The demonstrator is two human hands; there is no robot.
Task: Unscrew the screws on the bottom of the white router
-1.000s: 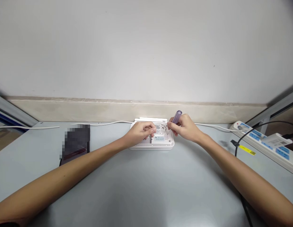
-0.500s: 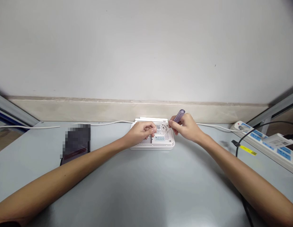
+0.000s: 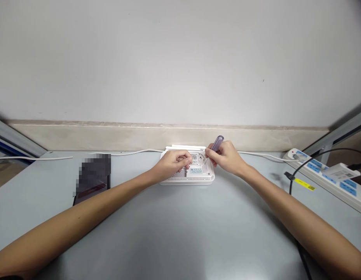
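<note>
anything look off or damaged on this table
Only the dark device at the left of the table: blocky pixelation hides much of it, which looks like image editing rather than damage. No spill or damage shows on the white perforated box.

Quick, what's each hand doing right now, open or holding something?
Left hand: fingers curled over the white device; whether they hold anything can't be told.
Right hand: closed, holding the purple-handled screwdriver.
</note>
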